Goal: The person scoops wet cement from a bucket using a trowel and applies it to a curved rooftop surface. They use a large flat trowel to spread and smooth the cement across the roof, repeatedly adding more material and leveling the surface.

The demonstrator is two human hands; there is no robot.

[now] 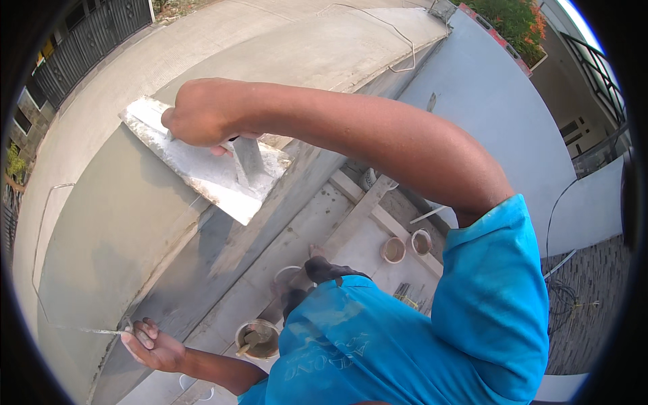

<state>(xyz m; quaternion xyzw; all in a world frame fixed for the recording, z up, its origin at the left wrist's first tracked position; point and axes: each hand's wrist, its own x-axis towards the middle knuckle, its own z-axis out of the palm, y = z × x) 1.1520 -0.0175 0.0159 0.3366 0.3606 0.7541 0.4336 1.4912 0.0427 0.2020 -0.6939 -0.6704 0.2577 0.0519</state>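
My right hand [206, 111] is closed round the handle of a wide, white, plaster-smeared float [223, 192]. The float rests flat, or nearly so, on the smooth grey top of a low wall [128, 209], across its edge. Lower left, my left hand [152, 344] is closed with its palm turned up, pinching a thin, flat-looking tool [104, 331] seen edge-on beside the wall. Its exact kind cannot be made out. A bent wire [44, 236] lies along the wall's outer side and runs towards that tool.
A bucket of grey mix with a tool in it [258, 339] stands by my body. Two small buckets [393, 250] [421, 241] stand near wooden planks [351, 216]. Another bent wire [413, 50] hangs over the far wall top. A pale wall [486, 108] rises at right.
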